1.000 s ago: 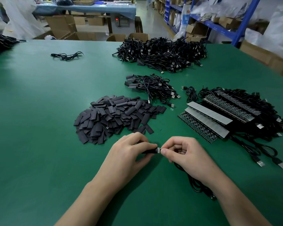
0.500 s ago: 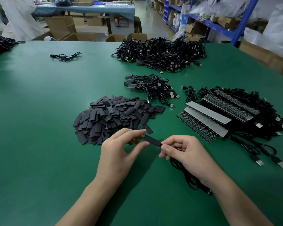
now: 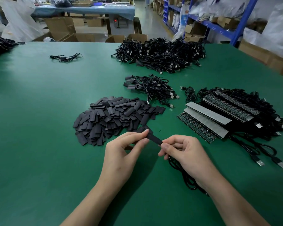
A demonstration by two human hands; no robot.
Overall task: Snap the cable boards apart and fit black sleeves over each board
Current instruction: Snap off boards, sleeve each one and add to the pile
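- Pinching one black sleeve (image 3: 153,139) at its upper end with thumb and forefinger of the left hand (image 3: 121,154), just above the green surface (image 3: 39,128) and close to the front edge of the loose sleeve pile (image 3: 111,118).
- Gripping the lower end of the same sleeve with the curled fingers of the right hand (image 3: 185,152), with a thin black cable (image 3: 185,176) trailing from under that palm toward the body.
- Possibly a board already inside the sleeve, but hidden by the fingertips, so not possible to confirm.
- Likely very light, soft and easy to flatten. Better to squeeze the sleeve by its two edges to open the mouth, and to take the board by its sides, away from the cable joint.
- At the right, flat board strips (image 3: 207,116), probably stiff and brittle along the break lines. Hard to separate by eye from the tangled cables behind them.
- Both forearms cut off by the lower frame edge.
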